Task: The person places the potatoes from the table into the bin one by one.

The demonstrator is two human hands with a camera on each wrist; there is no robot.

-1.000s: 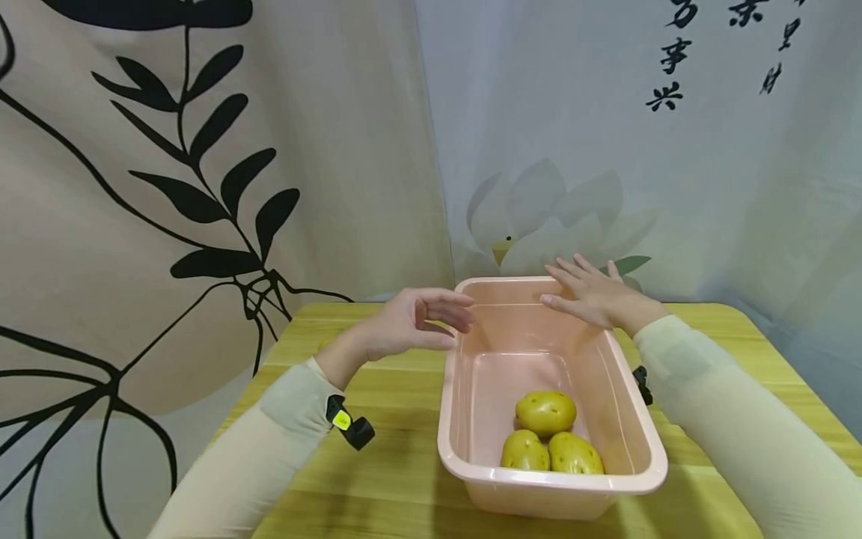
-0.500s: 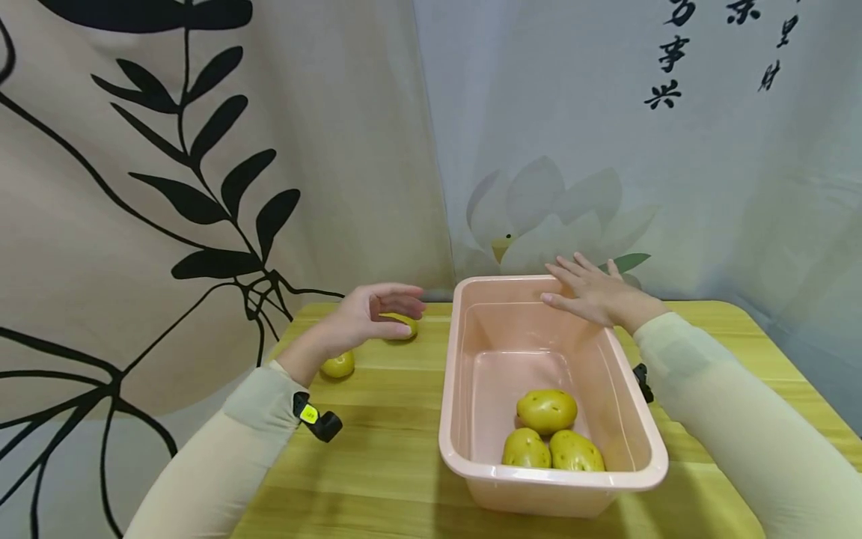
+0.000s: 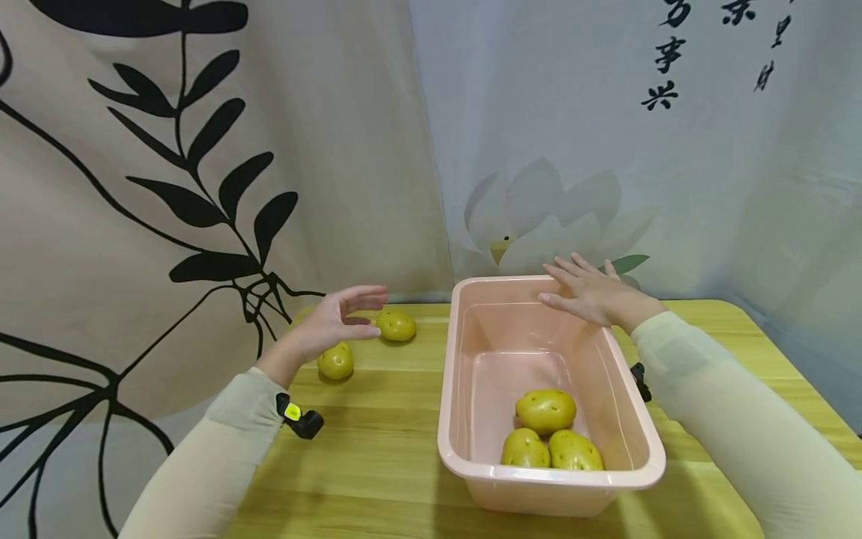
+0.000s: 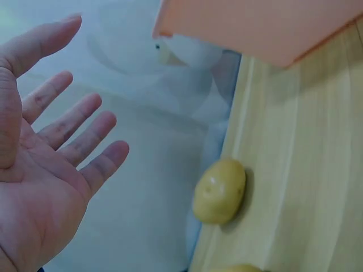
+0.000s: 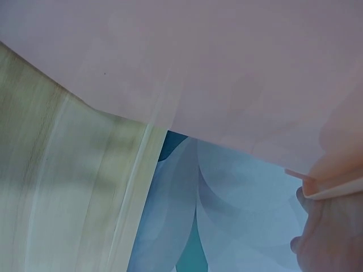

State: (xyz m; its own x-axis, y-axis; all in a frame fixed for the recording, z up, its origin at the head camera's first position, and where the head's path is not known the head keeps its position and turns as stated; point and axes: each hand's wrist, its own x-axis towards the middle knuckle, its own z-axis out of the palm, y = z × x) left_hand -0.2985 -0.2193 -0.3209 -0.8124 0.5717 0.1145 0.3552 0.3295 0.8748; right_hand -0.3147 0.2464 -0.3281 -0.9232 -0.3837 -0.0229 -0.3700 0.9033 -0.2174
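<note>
My left hand (image 3: 330,323) is raised over the table's left side, fingers loosely extended and nothing in it; the left wrist view shows the bare palm. Just beyond its fingertips lies one yellow potato (image 3: 396,326), and a second potato (image 3: 335,362) sits below the hand, nearer me. My right hand (image 3: 595,294) rests with spread fingers on the far right rim of a pink plastic basin (image 3: 458,389). Inside the basin, three potatoes are grouped at the near end, one potato (image 3: 546,412) behind the other two. In the right wrist view the basin's outer wall fills the upper part.
The wooden table (image 3: 364,464) carries the basin right of its middle. A curtain (image 3: 350,150) with printed leaves and characters hangs right behind the table's far edge. Each wrist wears a small black camera, such as the left wrist camera (image 3: 299,418).
My left hand has moved left from beside the basin's left rim to above the loose potatoes, uncovering them in the head view. My right hand stays on the rim.
</note>
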